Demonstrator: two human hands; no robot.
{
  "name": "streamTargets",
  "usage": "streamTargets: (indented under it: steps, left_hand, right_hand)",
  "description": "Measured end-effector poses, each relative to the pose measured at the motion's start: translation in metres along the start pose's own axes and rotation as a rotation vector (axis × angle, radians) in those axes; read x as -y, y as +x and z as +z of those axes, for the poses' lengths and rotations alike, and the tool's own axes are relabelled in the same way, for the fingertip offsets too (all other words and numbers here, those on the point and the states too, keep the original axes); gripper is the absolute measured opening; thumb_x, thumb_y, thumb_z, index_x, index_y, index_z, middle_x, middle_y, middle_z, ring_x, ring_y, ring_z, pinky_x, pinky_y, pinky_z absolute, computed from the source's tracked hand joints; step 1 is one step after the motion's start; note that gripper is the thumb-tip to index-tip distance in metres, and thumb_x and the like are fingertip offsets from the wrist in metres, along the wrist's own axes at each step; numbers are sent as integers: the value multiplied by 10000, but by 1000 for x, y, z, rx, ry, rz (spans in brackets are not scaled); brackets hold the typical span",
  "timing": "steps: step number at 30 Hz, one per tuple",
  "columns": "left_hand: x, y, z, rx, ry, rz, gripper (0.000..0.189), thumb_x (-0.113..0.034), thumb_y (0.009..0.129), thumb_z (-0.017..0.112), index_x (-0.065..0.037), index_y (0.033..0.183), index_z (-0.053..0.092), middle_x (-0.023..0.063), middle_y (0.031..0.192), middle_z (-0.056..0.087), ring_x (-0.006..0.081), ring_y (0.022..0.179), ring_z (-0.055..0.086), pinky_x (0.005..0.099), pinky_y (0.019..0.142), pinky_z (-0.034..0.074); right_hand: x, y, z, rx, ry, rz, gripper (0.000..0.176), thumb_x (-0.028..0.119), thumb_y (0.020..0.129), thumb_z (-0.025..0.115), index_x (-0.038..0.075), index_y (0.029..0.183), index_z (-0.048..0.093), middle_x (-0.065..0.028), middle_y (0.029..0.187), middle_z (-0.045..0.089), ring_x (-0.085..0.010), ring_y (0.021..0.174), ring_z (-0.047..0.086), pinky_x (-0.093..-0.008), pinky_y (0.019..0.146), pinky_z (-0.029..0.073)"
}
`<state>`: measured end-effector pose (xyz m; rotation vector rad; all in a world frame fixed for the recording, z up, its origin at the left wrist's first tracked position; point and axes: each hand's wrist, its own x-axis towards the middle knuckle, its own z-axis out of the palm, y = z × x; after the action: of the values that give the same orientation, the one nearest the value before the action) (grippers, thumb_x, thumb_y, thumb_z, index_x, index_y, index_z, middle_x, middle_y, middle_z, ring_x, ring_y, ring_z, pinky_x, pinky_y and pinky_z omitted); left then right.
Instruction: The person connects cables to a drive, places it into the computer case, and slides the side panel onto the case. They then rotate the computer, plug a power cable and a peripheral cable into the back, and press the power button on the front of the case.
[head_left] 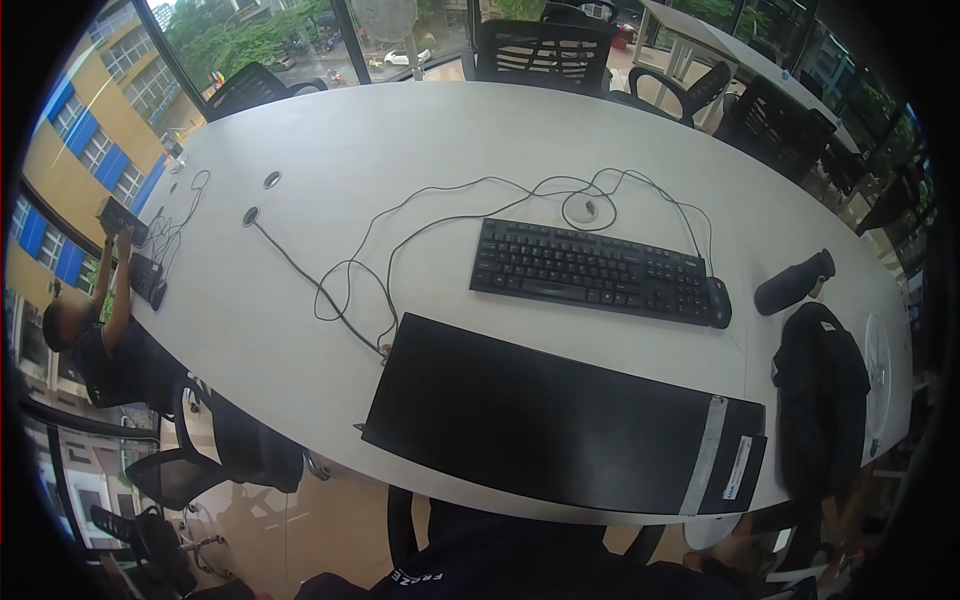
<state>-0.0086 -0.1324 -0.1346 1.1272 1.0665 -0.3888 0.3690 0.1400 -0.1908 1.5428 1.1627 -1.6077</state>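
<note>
Neither of my hands shows in the head view; only my dark clothing [520,555] appears at the bottom edge. Right in front of me, a black computer case [560,420] lies flat along the near edge of the table. It carries a strip of silver tape [705,455] and a white label [737,468] at its right end. Cables [383,350] meet its far left corner. Beyond it are a black keyboard [590,272] and, at the keyboard's right end, a black mouse [718,302].
The white table [400,130] has cable holes [272,180]. Thin cords loop behind the keyboard. On the right lie a dark bottle [795,283] and a black bag [822,400]. Another person [110,345] at the left handles a dark box [122,220]. Chairs [545,55] surround the table.
</note>
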Motion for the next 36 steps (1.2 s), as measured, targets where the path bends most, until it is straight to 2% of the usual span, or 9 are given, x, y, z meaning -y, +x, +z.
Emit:
streamTargets:
  steps: [36]
  left_hand:
    - [21,-21,44,166,1,-15,574,-359,878,664,-27,1339,582,230,1220,674,371,1157,651,446,865,575]
  right_hand:
    - [-51,7,27,-21,-88,38,601,311,900,714,25,1407,562,-177,1382,621,-266,1279,592,-398,1063,471]
